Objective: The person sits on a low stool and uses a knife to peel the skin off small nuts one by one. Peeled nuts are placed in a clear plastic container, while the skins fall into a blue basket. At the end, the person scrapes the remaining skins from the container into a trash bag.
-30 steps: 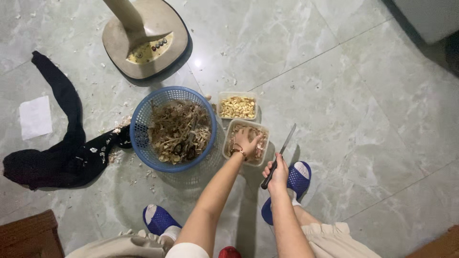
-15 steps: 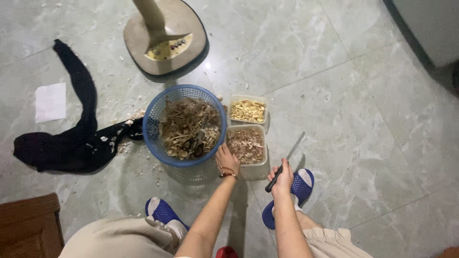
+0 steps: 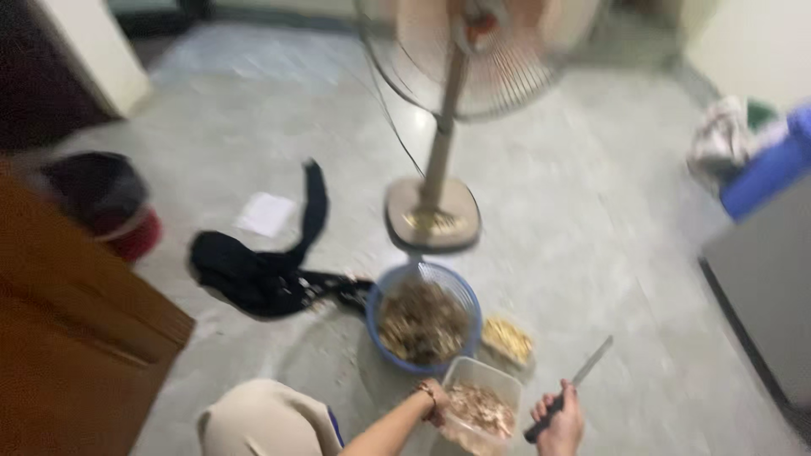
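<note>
Hands work low in the blurred head view, over a pale tiled floor (image 3: 591,211). The right hand (image 3: 559,425) is clenched around the dark handle of a knife (image 3: 568,390), whose blade slants up and to the right, clear of everything else. The left hand (image 3: 434,400) rests at the near edge of a clear plastic tub (image 3: 481,409) filled with brownish pieces; its fingers seem curled over the rim, though the blur leaves it unclear whether that grip is closed on the tub or only touching it. Just behind the tub sits a round blue basket (image 3: 424,317) heaped with dark brown scraps, and beside that, to the right, a smaller container (image 3: 507,339) of yellowish bits. Farther back stands a pedestal fan (image 3: 441,127) on its square base. A black cloth (image 3: 262,274) lies crumpled left of the basket, with a white paper (image 3: 265,214) near it.
</note>
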